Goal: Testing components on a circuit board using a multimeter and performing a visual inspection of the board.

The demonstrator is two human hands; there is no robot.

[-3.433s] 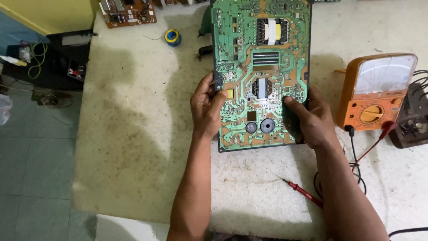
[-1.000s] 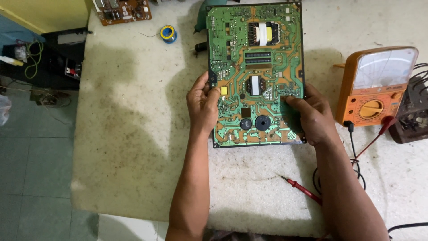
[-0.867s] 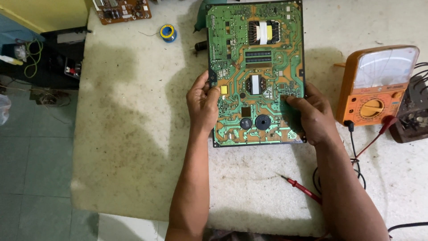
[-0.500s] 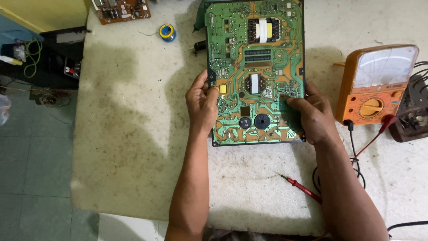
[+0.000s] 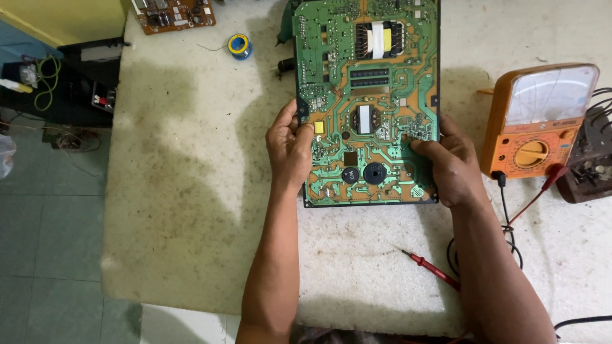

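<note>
A large green circuit board (image 5: 368,95) with copper-coloured traces lies on the white worktable (image 5: 191,191), solder side up. My left hand (image 5: 290,150) grips its left edge near the lower corner, thumb on the board. On the right edge, my right hand (image 5: 446,162) holds the board with fingers spread over its lower right part. Both forearms reach in from the bottom of the view.
An orange analog multimeter (image 5: 539,121) stands right of the board, its red probe (image 5: 433,271) lying on the table near my right forearm. A small solder spool (image 5: 239,44) and a brown circuit board (image 5: 172,13) sit at the back left. A dark box (image 5: 590,159) is at the far right.
The board sits slightly higher in view than a second ago and looks a little straighter. Both hands keep the same grip on its edges.
</note>
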